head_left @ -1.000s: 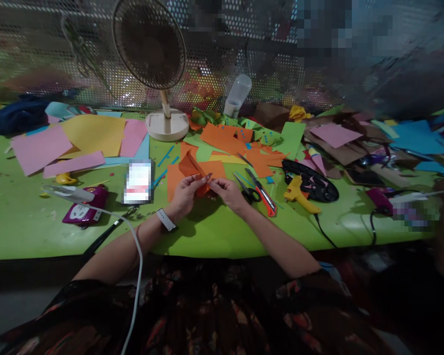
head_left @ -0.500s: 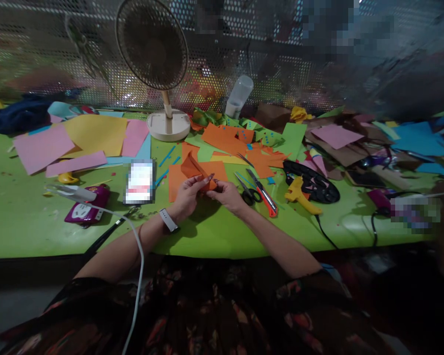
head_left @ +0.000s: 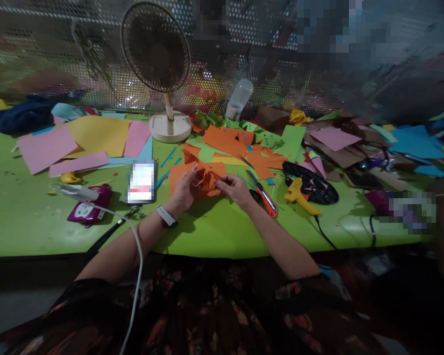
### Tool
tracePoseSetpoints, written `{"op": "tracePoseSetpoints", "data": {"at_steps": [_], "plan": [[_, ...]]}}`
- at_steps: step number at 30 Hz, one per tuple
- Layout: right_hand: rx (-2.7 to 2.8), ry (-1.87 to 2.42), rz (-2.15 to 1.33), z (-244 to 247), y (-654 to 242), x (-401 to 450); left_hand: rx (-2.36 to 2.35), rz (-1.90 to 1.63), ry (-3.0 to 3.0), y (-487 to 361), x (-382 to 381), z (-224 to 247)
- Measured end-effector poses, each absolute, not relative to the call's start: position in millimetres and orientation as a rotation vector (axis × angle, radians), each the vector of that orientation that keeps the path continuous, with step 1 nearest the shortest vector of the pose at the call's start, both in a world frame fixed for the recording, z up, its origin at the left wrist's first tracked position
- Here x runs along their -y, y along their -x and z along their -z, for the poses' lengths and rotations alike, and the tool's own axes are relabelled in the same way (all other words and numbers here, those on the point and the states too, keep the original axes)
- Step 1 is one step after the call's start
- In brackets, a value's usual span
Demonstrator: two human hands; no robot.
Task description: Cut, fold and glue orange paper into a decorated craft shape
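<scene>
Between my hands is a folded orange paper piece (head_left: pixel 206 178). My left hand (head_left: pixel 187 190) grips its left side, with the thumb raised near its top. The fingertips of my right hand (head_left: pixel 234 189) pinch its right edge. Under and behind it lies a flat orange sheet (head_left: pixel 176 173) on the green table (head_left: pixel 207 236). Just right of my right hand rests a red and black utility knife (head_left: pixel 267 198). Scissors lie partly hidden behind that hand. Orange scraps (head_left: pixel 262 160) are spread beyond my hands.
A phone (head_left: pixel 141 181) and a purple power strip (head_left: pixel 91 204) lie to the left. Behind stands a fan (head_left: pixel 169 125). At right are a yellow glue gun (head_left: pixel 302 196), a black tray (head_left: pixel 323 190) and coloured papers. A white cable crosses my left forearm.
My hands have moved slightly apart, and the orange piece between them has turned and changed shape. My right hand has shifted right and now covers much of the scissors.
</scene>
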State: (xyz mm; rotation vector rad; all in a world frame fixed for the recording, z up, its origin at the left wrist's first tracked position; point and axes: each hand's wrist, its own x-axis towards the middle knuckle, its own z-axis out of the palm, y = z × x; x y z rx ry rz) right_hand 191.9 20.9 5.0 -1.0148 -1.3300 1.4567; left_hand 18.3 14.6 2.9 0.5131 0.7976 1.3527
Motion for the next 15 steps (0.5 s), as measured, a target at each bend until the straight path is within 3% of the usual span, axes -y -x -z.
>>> {"op": "tracePoseSetpoints", "data": {"at_steps": [15], "plan": [[1.371, 1.087, -1.1, 0.2, -197.5, -21.3, -0.84, -1.376, -0.476, -15.5, -18.2, -0.5]]}}
